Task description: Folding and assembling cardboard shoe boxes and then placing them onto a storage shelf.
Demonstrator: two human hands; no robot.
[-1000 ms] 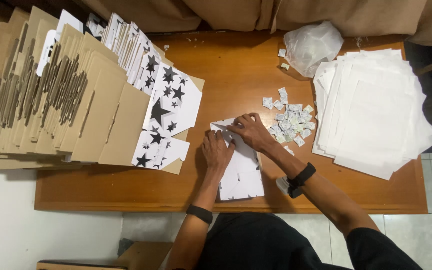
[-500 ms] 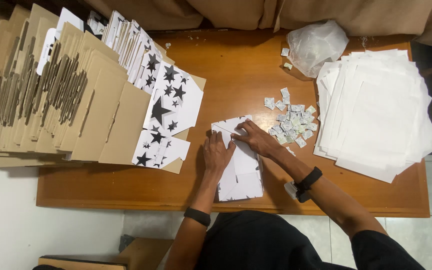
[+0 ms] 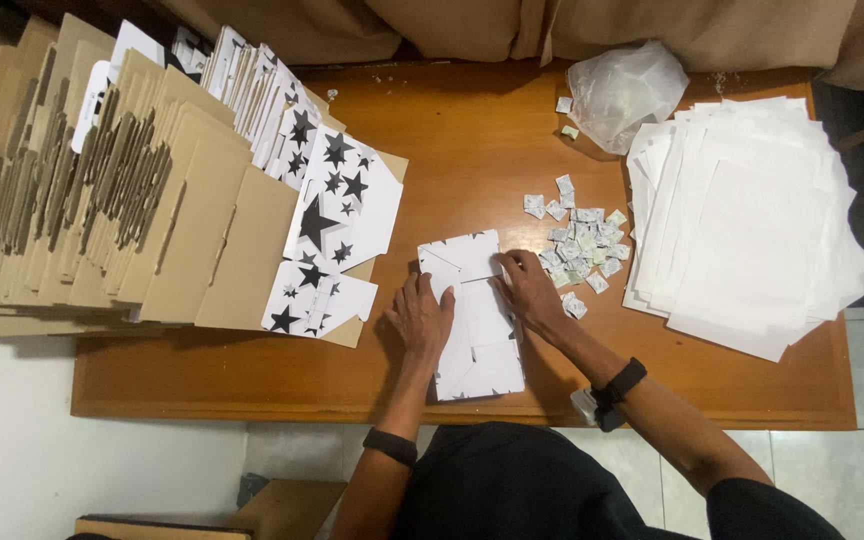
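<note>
A flat white box blank (image 3: pixel 477 320) lies white side up on the wooden table (image 3: pixel 452 140), near its front edge. My left hand (image 3: pixel 419 315) presses flat on the blank's left side, fingers spread. My right hand (image 3: pixel 529 288) rests on the blank's upper right part, fingertips touching a folded flap near the top. Each wrist wears a dark band. Right of my right hand lies a heap of small white and green packets (image 3: pixel 577 240).
A long fanned row of flat cardboard blanks with black stars (image 3: pixel 152 190) fills the table's left. A stack of white paper sheets (image 3: pixel 752 220) sits on the right, with a crumpled clear plastic bag (image 3: pixel 627 90) behind it. Tiled floor shows below the table.
The white blank has been pulled nearer the table's front edge and flattened. Both hands have moved down with it and now press on it.
</note>
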